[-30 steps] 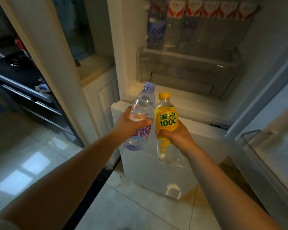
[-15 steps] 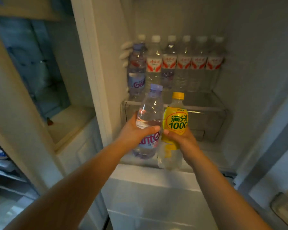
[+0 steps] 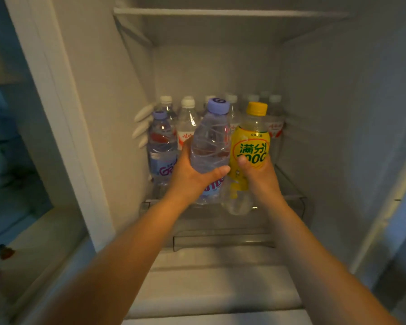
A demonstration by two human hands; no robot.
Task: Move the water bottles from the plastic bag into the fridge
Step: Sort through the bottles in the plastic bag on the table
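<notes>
My left hand (image 3: 192, 171) grips a clear water bottle with a purple cap (image 3: 210, 141), held upright inside the open fridge. Right beside it my right hand (image 3: 258, 175) grips a bottle with a yellow cap and yellow label (image 3: 250, 146). The two held bottles touch side by side, just above the front of the glass shelf (image 3: 288, 184). Behind them on that shelf stands a row of several white-capped water bottles (image 3: 188, 123), and a purple-capped bottle (image 3: 162, 148) stands at the left end. The plastic bag is out of view.
An upper fridge shelf (image 3: 220, 12) spans the top. A clear drawer (image 3: 220, 240) sits under the glass shelf. The fridge's left wall (image 3: 108, 113) is close to the purple-capped bottle. White pegs (image 3: 142, 123) stick out of that wall. The fridge door edge (image 3: 389, 207) is at right.
Both hands have carried their bottles up and forward into the fridge, from below the shelf front to level with the stored row. The view has tilted up, showing the upper shelf.
</notes>
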